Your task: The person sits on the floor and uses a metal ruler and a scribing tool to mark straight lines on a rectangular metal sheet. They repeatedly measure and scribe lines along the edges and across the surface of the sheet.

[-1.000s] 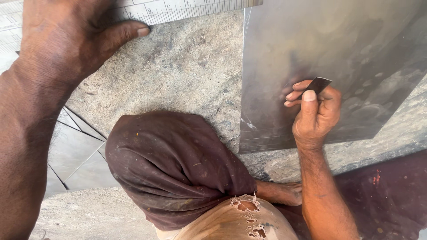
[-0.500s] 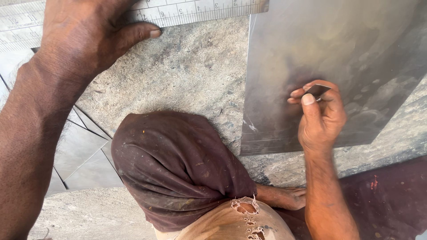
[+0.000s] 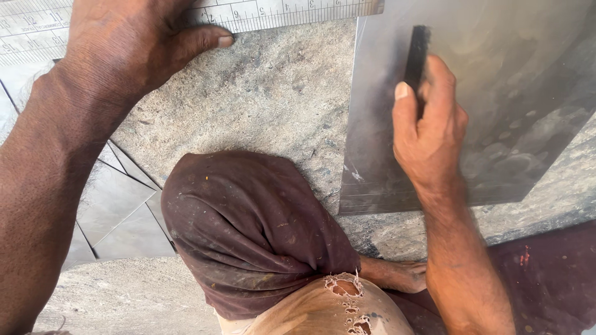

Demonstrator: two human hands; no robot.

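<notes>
The left hand (image 3: 124,56) is pressing flat on the steel ruler (image 3: 279,12); the right hand (image 3: 428,124) is pinching a dark scriber (image 3: 417,53) against the metal sheet (image 3: 496,93), likely marking; aligning seems next.

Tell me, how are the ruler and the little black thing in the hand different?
The ruler is pale metal with markings, lying flat under the left hand. The black tool is dark, plain and short, gripped by the right hand on the metal sheet. Both are straight and narrow.
</notes>
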